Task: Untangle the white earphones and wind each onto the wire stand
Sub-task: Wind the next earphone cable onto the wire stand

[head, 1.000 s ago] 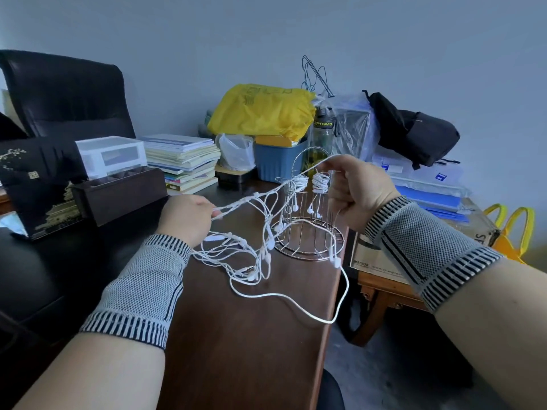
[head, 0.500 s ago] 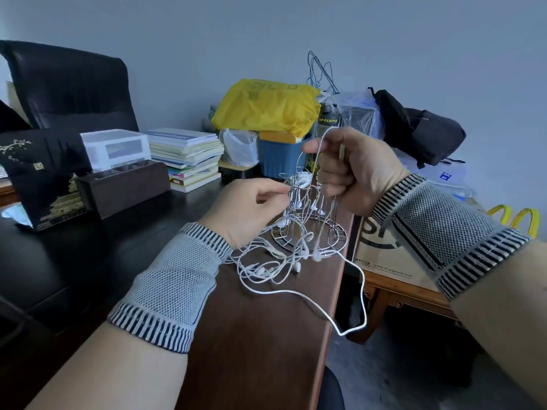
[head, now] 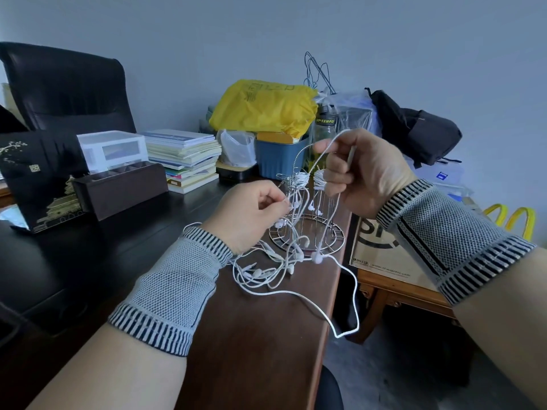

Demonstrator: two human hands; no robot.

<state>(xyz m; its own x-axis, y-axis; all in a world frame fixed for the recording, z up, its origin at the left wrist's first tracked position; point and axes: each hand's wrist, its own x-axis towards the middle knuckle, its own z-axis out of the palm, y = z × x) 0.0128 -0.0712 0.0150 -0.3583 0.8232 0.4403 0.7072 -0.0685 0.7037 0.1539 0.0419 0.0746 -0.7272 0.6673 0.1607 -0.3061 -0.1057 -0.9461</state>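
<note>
The right hand (head: pixel 364 173) grips one white cord, lifted at 1 o'clock over the stand (head: pixel 307 220). The left hand (head: pixel 251 211) pinches strands of the earphones (head: pixel 266 270) at 10 o'clock of the stand. A second ago the hands were spread wide; now they have closed in, so the tangle has slackened onto the desk (head: pixel 260 335), likely easing one cord free. A loop hangs past the desk's edge at 5 o'clock. Open room lies nearer the person.
</note>
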